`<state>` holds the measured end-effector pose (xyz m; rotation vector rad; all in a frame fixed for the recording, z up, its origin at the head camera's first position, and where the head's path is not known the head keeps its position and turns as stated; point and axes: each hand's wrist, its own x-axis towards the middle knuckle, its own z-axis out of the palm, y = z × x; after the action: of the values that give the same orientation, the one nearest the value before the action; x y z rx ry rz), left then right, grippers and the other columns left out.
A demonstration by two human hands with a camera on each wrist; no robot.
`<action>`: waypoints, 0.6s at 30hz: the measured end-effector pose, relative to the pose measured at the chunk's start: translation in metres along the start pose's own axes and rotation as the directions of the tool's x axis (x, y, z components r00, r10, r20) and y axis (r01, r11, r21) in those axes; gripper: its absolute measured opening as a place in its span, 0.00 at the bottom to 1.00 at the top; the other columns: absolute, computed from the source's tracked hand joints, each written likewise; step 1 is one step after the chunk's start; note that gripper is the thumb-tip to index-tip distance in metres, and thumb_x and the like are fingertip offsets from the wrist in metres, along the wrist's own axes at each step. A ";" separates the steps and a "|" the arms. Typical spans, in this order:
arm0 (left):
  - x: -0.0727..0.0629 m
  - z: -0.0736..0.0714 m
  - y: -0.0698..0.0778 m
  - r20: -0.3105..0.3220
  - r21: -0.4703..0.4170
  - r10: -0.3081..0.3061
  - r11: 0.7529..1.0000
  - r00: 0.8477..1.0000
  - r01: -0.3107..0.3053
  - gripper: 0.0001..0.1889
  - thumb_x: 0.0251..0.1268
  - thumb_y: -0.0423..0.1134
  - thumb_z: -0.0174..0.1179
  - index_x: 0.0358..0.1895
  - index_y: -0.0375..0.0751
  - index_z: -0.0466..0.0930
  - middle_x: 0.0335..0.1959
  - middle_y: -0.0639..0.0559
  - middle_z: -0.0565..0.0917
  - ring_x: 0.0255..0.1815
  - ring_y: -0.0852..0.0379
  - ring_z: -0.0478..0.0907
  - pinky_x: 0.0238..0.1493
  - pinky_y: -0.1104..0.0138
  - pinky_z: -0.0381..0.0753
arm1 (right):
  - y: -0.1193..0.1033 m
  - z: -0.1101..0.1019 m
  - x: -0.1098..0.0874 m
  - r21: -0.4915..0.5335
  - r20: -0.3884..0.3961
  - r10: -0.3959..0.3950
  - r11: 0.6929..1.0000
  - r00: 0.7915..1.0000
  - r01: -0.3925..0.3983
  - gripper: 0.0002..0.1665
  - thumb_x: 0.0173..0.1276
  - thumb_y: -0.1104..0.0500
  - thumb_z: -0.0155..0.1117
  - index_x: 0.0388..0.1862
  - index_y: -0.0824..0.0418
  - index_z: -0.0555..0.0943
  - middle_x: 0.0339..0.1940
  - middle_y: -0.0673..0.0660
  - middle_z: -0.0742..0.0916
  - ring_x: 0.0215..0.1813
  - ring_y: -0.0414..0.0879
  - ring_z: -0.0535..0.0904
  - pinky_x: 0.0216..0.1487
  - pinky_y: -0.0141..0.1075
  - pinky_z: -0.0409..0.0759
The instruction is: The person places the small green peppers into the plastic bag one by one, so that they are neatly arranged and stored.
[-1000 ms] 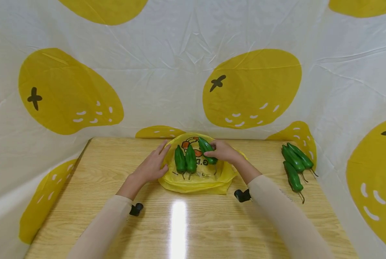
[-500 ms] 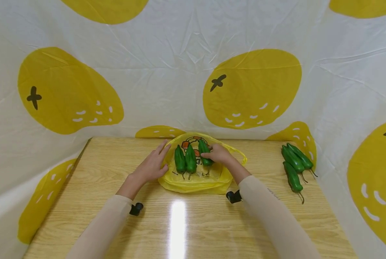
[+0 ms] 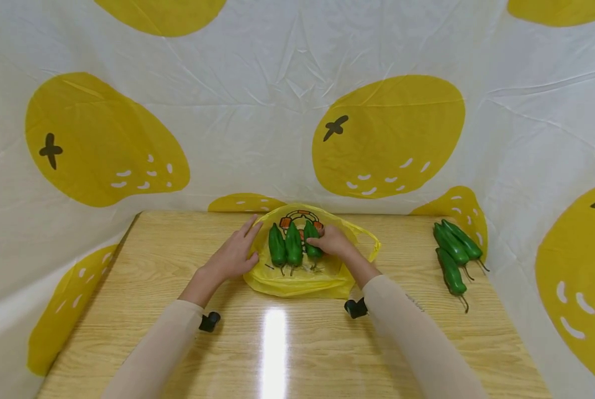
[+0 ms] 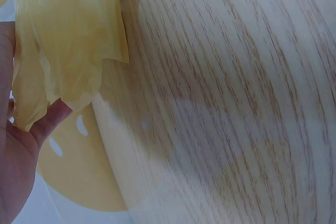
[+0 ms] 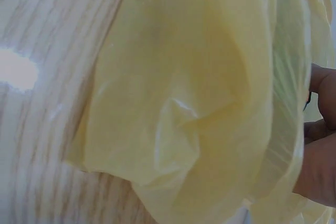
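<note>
A yellow plastic bag point(image 3: 329, 274) lies spread on the table with its mouth held wide. Inside, two long green peppers point(image 3: 293, 246) lie side by side, stems toward me. My right hand point(image 3: 333, 242) reaches into the bag and grips a third green pepper point(image 3: 311, 250) just right of those two, thumb on top. In the right wrist view, bag film point(image 5: 173, 93) covers most of the picture and only part of that hand shows. My left hand point(image 3: 230, 255) rests at the bag's left edge, fingers straight and spread, thumb touching the film point(image 4: 73, 40).
More green peppers point(image 3: 449, 244) lie in a small group near the table's right edge. A patterned cloth point(image 3: 257, 144) stands behind the wooden table point(image 3: 178, 238) and along its sides. The bag's handle loop point(image 3: 376, 246) sticks out to the right.
My right hand has moved left with its pepper, setting it upright in line beside the other two. The bag's right handle has come into view. My left hand has stayed in place.
</note>
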<state>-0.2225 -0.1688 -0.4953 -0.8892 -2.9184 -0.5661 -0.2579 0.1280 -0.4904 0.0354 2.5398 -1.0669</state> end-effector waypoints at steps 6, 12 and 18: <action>-0.001 0.000 0.000 -0.005 -0.003 0.003 1.000 1.000 -0.003 0.43 0.69 0.36 0.60 0.84 0.36 0.49 0.86 0.40 0.44 0.68 0.33 0.73 0.69 0.43 0.73 | 0.001 0.002 -0.004 0.019 -0.008 -0.009 1.000 1.000 0.009 0.20 0.73 0.48 0.68 0.28 0.58 0.74 0.19 0.48 0.67 0.21 0.42 0.62 0.25 0.35 0.65; -0.001 0.000 0.001 -0.004 -0.004 0.001 1.000 1.000 -0.001 0.43 0.69 0.36 0.59 0.84 0.36 0.49 0.86 0.40 0.44 0.68 0.33 0.73 0.69 0.43 0.73 | 0.001 0.005 -0.011 -0.023 -0.030 -0.046 0.999 0.998 0.045 0.26 0.74 0.46 0.66 0.53 0.69 0.83 0.40 0.60 0.86 0.32 0.44 0.75 0.31 0.33 0.72; -0.001 -0.001 0.001 -0.004 -0.010 0.002 1.000 1.000 -0.002 0.43 0.69 0.36 0.59 0.84 0.36 0.49 0.86 0.40 0.44 0.70 0.33 0.71 0.69 0.43 0.72 | 0.000 0.006 -0.013 -0.062 -0.047 -0.073 0.996 0.996 0.070 0.30 0.76 0.46 0.64 0.62 0.71 0.81 0.53 0.66 0.87 0.36 0.45 0.77 0.33 0.32 0.72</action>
<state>-0.2211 -0.1690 -0.4945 -0.8904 -2.9134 -0.5826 -0.2434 0.1254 -0.4900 -0.0461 2.6341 -1.0265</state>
